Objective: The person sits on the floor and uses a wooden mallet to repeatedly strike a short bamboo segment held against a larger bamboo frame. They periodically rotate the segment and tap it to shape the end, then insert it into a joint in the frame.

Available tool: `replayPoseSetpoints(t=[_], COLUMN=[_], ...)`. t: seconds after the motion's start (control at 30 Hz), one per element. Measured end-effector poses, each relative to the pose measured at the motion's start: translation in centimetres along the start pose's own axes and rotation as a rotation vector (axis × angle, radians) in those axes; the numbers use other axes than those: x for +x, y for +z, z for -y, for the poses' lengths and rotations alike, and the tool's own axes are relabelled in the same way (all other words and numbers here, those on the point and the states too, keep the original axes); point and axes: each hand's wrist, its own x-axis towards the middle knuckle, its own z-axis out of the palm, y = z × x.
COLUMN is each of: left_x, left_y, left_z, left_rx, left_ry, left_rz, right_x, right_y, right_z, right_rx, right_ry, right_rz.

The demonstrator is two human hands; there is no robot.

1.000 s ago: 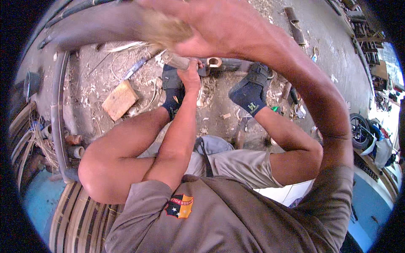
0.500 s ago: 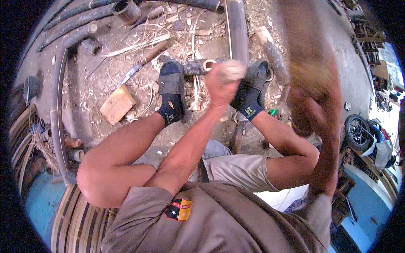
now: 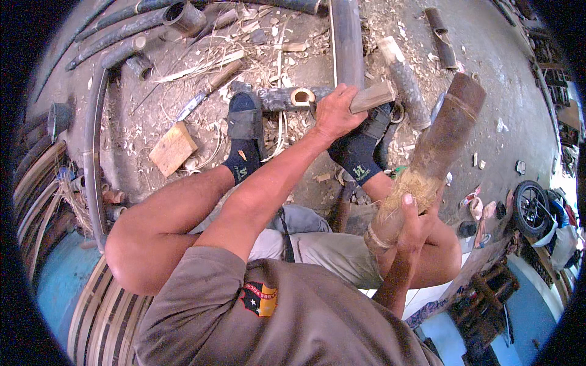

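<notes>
The left hand (image 3: 334, 113) is closed around the near end of a short, pale brown wooden handle (image 3: 372, 96) that points away to its right. Just beyond that hand, touching or nearly touching it, lies a dark split bamboo length with a pale hollow end (image 3: 292, 97), stretched across the floor between two feet in dark socks and sandals; the left foot (image 3: 244, 131) sits to the left of the hand, the right foot (image 3: 361, 149) just below it. The right hand (image 3: 415, 222) grips the frayed, fibrous lower part of a thick brown wooden club (image 3: 436, 146), which tilts up and away from the hand towards the right, its upper end well above the wrist. To the far left of the left hand a flat, light square wooden block (image 3: 173, 148) rests among pale shavings and chips (image 3: 274, 58) on the grey floor (image 3: 488, 67). Beyond both hands lie more dark bamboo poles (image 3: 347, 36), some whole, some split
</notes>
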Motion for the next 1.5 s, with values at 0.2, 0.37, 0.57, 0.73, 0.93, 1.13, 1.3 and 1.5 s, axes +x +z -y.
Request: replayPoseSetpoints(t=[0.2, 0.37, 0.57, 0.73, 0.93, 1.13, 1.3, 1.5], left_x=[0.7, 1.0, 1.0, 0.7, 0.5, 0.4, 1.0, 2.1], left_y=[0.8, 0.6, 0.5, 1.0, 0.7, -1.1, -6.7, -11.6], left_z=[0.6, 1.1, 2.1, 1.9, 2.6, 2.4, -0.6, 3.7], left_rx=[-0.010, -0.067, -0.067, -0.072, 0.037, -0.010, -0.289, -0.877], left_ry=[-0.034, 0.007, 0.027, 0.063, 0.021, -0.066, -0.307, -0.372], left_rz=[-0.013, -0.026, 0.027, 0.062, 0.157, 0.183, -0.330, -0.757], right_x=[2.1, 4.8, 5.9, 6.5, 8.5, 6.2, 6.8, 5.9], right_y=[1.0, 3.4, 4.0, 3.9, 1.0, 4.6, 2.5, 7.6], right_z=[1.8, 0.6, 0.6, -1.6, -3.7, -4.1, -3.7, -0.2], right_rx=[0.039, -0.312, -0.238, 0.037, -0.215, 0.008, -0.082, 0.082], right_ry=[-0.111, 0.134, -0.047, 0.223, -0.021, 0.068, -0.073, -0.101], right_rz=[-0.025, -0.063, 0.066, 0.060, 0.069, 0.273, 0.221, 0.433])
